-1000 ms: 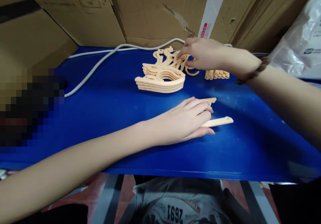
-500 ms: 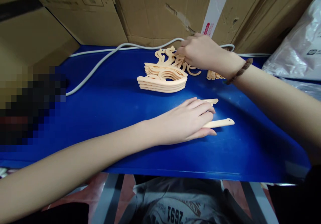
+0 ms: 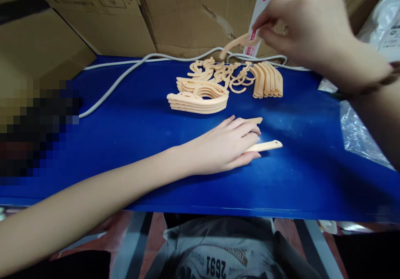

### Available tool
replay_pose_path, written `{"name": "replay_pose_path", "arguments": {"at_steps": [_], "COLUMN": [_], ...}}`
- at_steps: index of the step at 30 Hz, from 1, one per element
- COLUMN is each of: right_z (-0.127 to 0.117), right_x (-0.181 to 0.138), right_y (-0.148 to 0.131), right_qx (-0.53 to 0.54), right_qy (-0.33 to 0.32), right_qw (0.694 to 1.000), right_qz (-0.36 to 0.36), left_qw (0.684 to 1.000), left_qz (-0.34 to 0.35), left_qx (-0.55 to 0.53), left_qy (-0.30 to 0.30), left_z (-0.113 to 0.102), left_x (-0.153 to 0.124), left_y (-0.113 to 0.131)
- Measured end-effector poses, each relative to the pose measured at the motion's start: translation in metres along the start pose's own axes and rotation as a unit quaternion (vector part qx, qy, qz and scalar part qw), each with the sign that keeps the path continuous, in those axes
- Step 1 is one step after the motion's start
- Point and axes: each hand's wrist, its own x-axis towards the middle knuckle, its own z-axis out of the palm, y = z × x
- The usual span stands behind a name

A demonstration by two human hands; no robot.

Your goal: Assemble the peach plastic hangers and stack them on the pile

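Note:
My left hand rests palm down on the blue table, its fingers closed over a peach plastic hanger body. Two ends of it poke out to the right of the fingers, and the rest is covered by the hand. Raised above the table at the upper right, my right hand pinches a curved peach hanger hook, slightly blurred. Below it lie loose hanger hooks in a heap. A stack of hanger pieces is left of them, and a row of hanger arms to their right.
Cardboard boxes stand along the back of the blue table. A white cable runs in front of them. Clear plastic wrapping lies at the right. A pixelated dark patch covers the left side.
My right hand has risen from the heap of hooks, up and to the right, with a hook between its fingers. The row of hanger arms is now uncovered. My left hand keeps its hold.

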Motion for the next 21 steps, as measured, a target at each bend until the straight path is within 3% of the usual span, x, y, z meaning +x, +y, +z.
{"name": "replay_pose_path", "arguments": {"at_steps": [1, 3, 4, 5, 7, 10, 13, 16, 21], "right_z": [-0.005, -0.01, -0.01, -0.009, -0.004, 0.008, 0.02, 0.025, 0.025], "right_x": [-0.013, -0.041, -0.055, -0.068, -0.092, -0.117, -0.129, -0.134, -0.137], "right_y": [0.004, 0.01, 0.012, 0.012, 0.012, 0.008, 0.001, -0.009, -0.024], "right_qx": [0.02, 0.181, 0.284, 0.404, 0.593, 0.653, 0.685, 0.728, 0.738], "right_qy": [0.028, 0.126, 0.17, 0.209, 0.18, 0.111, 0.053, -0.012, -0.13], "right_qw": [0.999, 0.969, 0.931, 0.871, 0.731, 0.662, 0.632, 0.612, 0.623], "right_qz": [0.023, 0.114, 0.152, 0.184, 0.286, 0.351, 0.359, 0.31, 0.225], "left_qw": [1.0, 1.0, 1.0, 0.999, 0.999, 0.999, 0.998, 0.998, 0.998], "left_qz": [-0.002, -0.003, -0.004, -0.005, -0.011, -0.02, -0.018, -0.007, -0.005], "left_qx": [-0.003, -0.016, -0.021, -0.025, -0.028, -0.03, -0.035, -0.041, -0.05], "left_qy": [0.001, 0.009, 0.015, 0.019, 0.026, 0.035, 0.04, 0.038, 0.035], "left_z": [-0.001, -0.001, -0.001, -0.001, 0.0, 0.0, -0.001, -0.002, -0.004], "left_x": [0.0, 0.0, -0.001, -0.001, -0.002, -0.003, -0.004, -0.004, -0.003], "left_y": [-0.001, -0.002, -0.002, -0.002, -0.002, 0.0, 0.001, 0.001, 0.0]}}
